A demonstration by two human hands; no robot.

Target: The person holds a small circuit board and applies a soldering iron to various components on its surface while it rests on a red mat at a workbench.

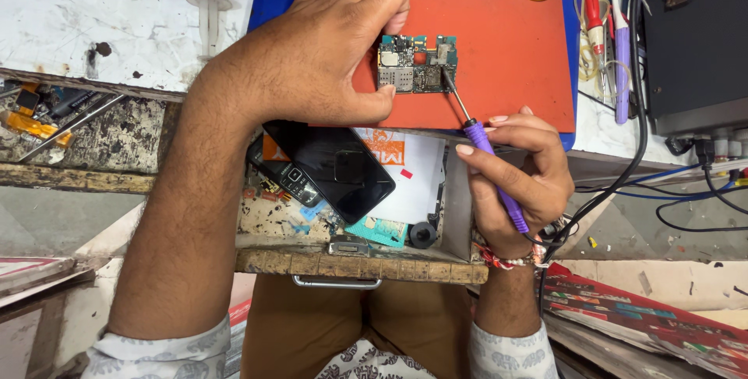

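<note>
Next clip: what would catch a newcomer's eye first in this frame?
Probably the small circuit board on the red mat at top centre, pinned at its left edge by the left hand. The right hand holds a purple iron like a pen, its metal tip touching the board's right side. Below, an open drawer holds a black phone and a keypad phone.

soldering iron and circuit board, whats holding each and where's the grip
The right hand holds the purple soldering iron by its handle, pen-style. The left hand pinches the circuit board at its left edges on the orange mat.
</note>
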